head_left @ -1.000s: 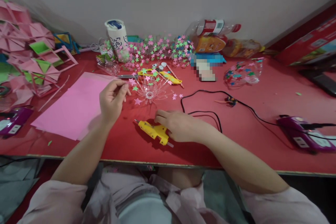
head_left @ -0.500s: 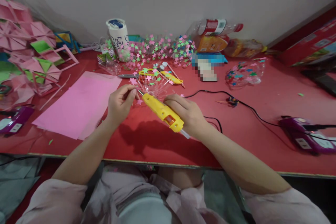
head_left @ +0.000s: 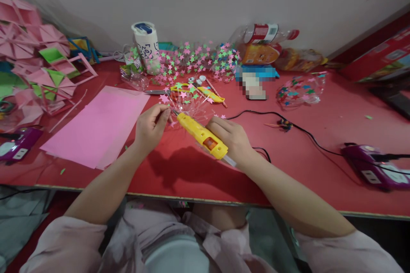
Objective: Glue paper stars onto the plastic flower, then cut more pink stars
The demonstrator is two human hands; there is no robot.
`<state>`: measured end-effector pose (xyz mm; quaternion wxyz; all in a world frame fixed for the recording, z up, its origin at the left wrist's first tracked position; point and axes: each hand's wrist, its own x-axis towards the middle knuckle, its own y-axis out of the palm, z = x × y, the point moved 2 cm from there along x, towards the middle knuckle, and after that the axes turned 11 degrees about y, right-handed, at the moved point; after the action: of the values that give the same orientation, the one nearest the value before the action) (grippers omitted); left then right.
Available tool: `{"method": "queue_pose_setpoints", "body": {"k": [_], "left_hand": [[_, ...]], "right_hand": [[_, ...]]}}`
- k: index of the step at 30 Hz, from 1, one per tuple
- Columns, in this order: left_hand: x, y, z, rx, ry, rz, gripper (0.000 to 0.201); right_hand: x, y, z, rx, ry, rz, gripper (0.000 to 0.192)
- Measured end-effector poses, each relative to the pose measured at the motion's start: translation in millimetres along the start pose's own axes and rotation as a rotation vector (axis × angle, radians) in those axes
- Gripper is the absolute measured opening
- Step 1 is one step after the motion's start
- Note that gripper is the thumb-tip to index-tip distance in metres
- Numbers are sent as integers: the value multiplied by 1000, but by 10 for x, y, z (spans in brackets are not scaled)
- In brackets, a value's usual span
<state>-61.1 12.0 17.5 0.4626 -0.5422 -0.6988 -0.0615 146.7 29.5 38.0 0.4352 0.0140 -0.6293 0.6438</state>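
My right hand (head_left: 231, 138) is wrapped round a yellow hot glue gun (head_left: 200, 133), a clear glue stick (head_left: 229, 160) poking out of its back end. The gun's metal tip points up and left, close to the fingertips of my left hand (head_left: 151, 127). Those fingers are pinched together; whatever they hold is too small to make out. Just beyond the tip lie clear thin strips with pink and green stars (head_left: 185, 99). Scissors with yellow handles (head_left: 182, 88) rest behind them.
Pink paper sheets (head_left: 96, 130) lie to the left, near folded pink paper shapes (head_left: 54, 68). A white tumbler (head_left: 145, 49) and a plastic bottle (head_left: 269, 33) stand or lie along the wall. A black cord (head_left: 314, 138) runs to a purple power strip (head_left: 371, 164) at right.
The view has shifted very slightly. Both hands and the glue gun keep nearly the same pose, with the tip still by my left fingertips.
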Motion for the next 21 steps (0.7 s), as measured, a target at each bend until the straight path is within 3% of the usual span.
{"method": "queue_pose_setpoints", "body": {"k": [7,21], "left_hand": [[0,-12,-21,80,47,-17,19],[26,-30,-61,150,115,-38,18]], "right_hand": [[8,9,1,27,59,73,27],[9,17,-3,36,50,48,18]]}}
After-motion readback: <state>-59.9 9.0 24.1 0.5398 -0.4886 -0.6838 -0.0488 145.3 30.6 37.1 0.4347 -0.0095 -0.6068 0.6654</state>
